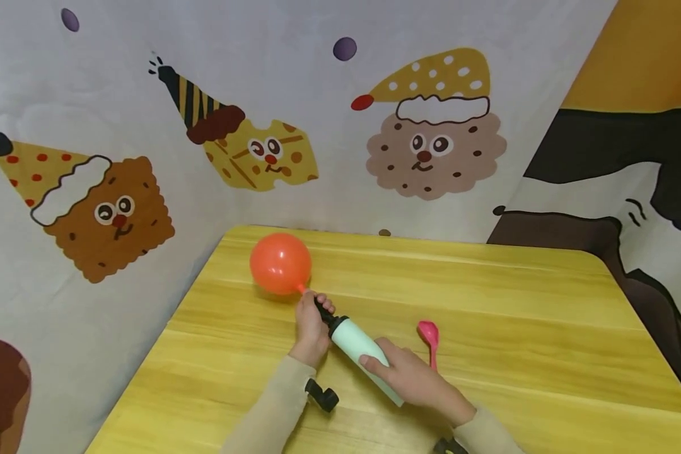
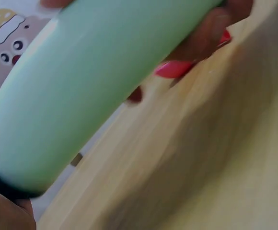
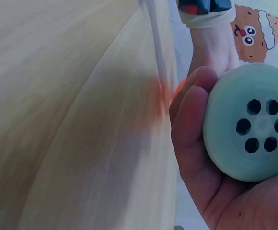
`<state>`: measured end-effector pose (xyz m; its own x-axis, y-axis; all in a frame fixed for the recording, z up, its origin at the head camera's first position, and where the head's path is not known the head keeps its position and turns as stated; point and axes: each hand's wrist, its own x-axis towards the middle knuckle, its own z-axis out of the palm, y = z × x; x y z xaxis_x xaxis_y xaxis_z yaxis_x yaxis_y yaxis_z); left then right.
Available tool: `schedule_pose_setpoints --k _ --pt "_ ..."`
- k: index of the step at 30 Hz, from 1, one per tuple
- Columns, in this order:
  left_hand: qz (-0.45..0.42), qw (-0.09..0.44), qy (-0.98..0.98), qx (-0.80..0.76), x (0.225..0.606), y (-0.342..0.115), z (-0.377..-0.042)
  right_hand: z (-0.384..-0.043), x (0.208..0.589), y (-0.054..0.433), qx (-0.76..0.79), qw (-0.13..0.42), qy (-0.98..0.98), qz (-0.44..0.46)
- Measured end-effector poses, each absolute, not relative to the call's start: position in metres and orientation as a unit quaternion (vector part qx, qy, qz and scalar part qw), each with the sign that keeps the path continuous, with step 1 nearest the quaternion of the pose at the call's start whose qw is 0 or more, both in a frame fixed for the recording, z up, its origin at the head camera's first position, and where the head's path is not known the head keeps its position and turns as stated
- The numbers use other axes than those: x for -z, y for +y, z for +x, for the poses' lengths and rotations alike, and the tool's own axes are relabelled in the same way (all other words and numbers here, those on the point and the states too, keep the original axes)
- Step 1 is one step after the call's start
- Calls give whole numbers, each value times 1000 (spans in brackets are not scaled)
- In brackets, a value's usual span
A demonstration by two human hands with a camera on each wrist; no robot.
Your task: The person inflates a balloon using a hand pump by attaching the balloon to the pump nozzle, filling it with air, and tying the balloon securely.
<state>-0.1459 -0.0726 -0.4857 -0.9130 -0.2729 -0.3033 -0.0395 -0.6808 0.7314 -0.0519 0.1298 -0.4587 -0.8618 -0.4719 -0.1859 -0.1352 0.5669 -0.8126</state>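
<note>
Honestly, our left hand (image 1: 311, 326) and right hand (image 1: 413, 377) grip the mint-green cylindrical pump (image 1: 354, 341); the left hides the mouth of the round orange balloon (image 1: 280, 263) at its 11 o'clock.

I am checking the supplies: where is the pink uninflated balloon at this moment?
In the head view, the pink balloon lies on the table, right of the pale green pump and just beyond the right hand.
</note>
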Motion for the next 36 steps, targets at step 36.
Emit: schedule_pose_setpoints --k 36 --pt "203 93 -405 887 478 -92 -159 -42 452 135 414 189 873 -175"
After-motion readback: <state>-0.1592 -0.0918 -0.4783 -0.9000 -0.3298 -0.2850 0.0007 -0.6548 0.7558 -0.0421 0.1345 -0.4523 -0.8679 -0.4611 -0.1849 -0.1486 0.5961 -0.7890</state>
